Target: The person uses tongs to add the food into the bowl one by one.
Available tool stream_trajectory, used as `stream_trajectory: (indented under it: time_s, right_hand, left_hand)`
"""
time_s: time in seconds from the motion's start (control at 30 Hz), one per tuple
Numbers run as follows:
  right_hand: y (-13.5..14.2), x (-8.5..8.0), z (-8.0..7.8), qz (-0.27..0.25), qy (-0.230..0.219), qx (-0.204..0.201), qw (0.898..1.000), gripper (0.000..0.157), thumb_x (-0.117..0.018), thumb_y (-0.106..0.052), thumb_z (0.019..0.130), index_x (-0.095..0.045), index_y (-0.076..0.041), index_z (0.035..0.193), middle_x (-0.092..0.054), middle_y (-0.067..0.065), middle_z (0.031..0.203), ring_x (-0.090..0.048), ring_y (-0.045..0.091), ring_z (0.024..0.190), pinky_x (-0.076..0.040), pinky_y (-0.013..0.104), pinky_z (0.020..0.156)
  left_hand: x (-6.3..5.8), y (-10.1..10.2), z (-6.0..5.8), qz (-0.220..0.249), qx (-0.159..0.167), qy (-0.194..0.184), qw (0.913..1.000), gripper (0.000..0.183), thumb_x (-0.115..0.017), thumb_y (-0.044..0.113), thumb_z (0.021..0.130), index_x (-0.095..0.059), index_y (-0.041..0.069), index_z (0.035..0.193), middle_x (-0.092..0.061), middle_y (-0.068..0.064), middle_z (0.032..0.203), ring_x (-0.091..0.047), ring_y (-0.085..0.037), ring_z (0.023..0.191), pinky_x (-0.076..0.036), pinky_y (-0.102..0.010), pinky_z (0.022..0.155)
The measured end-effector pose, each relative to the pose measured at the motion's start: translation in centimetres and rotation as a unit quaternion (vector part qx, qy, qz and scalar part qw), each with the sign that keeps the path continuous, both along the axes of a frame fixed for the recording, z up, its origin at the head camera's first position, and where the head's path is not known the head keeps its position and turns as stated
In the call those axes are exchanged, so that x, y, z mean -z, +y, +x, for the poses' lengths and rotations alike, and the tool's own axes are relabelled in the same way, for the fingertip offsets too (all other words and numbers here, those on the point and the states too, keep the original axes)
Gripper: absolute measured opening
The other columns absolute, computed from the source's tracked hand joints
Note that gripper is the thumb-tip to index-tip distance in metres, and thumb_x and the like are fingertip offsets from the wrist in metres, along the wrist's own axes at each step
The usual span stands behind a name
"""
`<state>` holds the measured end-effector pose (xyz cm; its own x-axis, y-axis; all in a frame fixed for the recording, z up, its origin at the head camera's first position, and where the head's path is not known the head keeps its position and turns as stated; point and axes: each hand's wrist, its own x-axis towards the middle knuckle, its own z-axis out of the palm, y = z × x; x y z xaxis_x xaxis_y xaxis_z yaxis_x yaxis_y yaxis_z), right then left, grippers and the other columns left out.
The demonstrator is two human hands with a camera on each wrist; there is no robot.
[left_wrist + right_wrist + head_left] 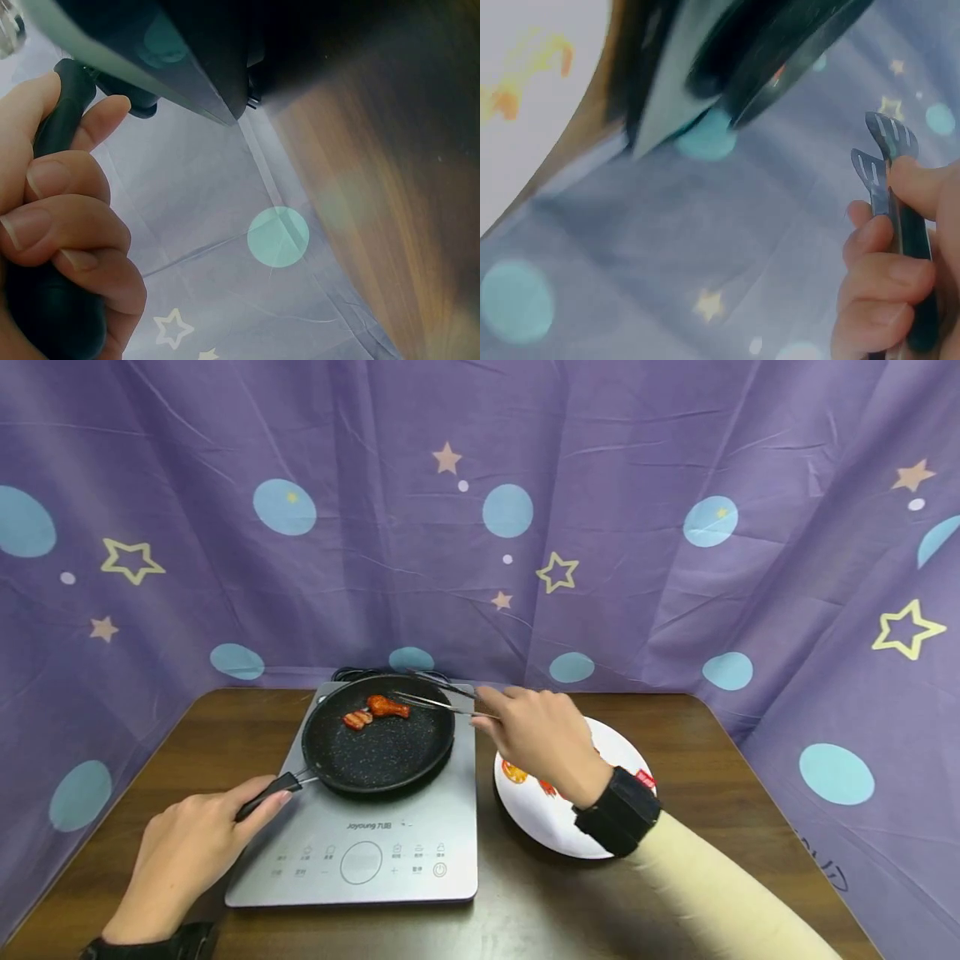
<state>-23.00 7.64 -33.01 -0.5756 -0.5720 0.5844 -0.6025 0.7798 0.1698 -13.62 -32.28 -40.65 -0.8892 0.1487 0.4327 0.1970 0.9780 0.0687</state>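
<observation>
My left hand (187,843) grips the black handle (267,795) of a round frying pan (382,760), its fingers wrapped round the handle in the left wrist view. In the pan's far left part lie a reddish-brown drumstick (386,707) and a smaller grilled meat piece (357,720). With fingers and thumb, my right hand (543,735) holds metal food tongs (911,232); their slotted tips are spread apart. In the head view the tongs reach over the pan's right side, close to the drumstick, with nothing between the tips.
The pan sits on a silver induction cooker (322,889) with a control panel in front. A white plate (540,831) with several colourful food pieces stands to its right, partly under my right arm. Behind the brown table (720,860) hangs a purple curtain (630,610).
</observation>
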Motion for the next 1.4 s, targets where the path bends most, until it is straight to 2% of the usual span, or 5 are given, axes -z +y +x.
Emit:
stream_trajectory:
  time_s: [0.23,0.7,1.03,1.2,1.4]
  right_hand:
    - [7.0,-0.3,0.6,0.013,-0.030,0.037,0.999,0.039,-0.055,-0.049,0.093,-0.061,-0.022,0.120,-0.061,-0.003,0.077,-0.058,0.019,0.057,-0.042,0.039,0.042]
    - [17.9,2.6,1.7,0.065,-0.104,0.064,0.990,0.042,-0.061,-0.049,0.089,-0.063,-0.020,0.118,-0.067,-0.001,0.088,-0.063,0.018,0.069,-0.046,0.040,0.048]
    - [22.9,3.0,2.0,0.111,-0.211,0.028,0.971,0.038,-0.066,-0.050,0.087,-0.066,-0.026,0.116,-0.064,-0.015,0.095,-0.057,0.002,0.071,-0.049,0.035,0.057]
    - [24.6,3.5,2.2,0.113,-0.213,0.020,0.970,0.033,-0.067,-0.049,0.087,-0.066,-0.031,0.115,-0.063,-0.019,0.093,-0.051,-0.002,0.066,-0.046,0.034,0.054]
    - [26.1,3.9,2.6,0.112,-0.209,0.020,0.971,0.034,-0.066,-0.050,0.087,-0.067,-0.030,0.115,-0.064,-0.018,0.096,-0.055,0.000,0.070,-0.049,0.036,0.057]
  left_hand:
    - [0.0,-0.1,0.0,-0.002,-0.002,-0.004,1.0000,0.043,-0.059,0.056,0.090,-0.067,0.023,0.116,-0.034,0.010,0.045,-0.031,-0.011,0.040,-0.023,-0.030,0.033]
    - [0.1,0.2,-0.1,-0.003,0.005,0.005,1.0000,0.041,-0.061,0.054,0.089,-0.067,0.023,0.115,-0.032,0.011,0.043,-0.030,-0.010,0.038,-0.022,-0.030,0.032]
    - [-0.1,0.1,-0.1,-0.002,-0.003,-0.007,1.0000,0.043,-0.059,0.056,0.090,-0.066,0.024,0.118,-0.029,0.010,0.042,-0.028,-0.011,0.038,-0.021,-0.030,0.032]
    - [0.0,0.1,-0.1,-0.002,-0.005,-0.009,0.9999,0.042,-0.060,0.055,0.089,-0.066,0.025,0.119,-0.030,0.010,0.043,-0.029,-0.011,0.038,-0.021,-0.031,0.032]
    - [0.1,0.1,-0.1,-0.003,0.007,0.017,0.9998,0.040,-0.064,0.052,0.088,-0.067,0.024,0.116,-0.024,0.012,0.042,-0.024,-0.010,0.037,-0.020,-0.030,0.032]
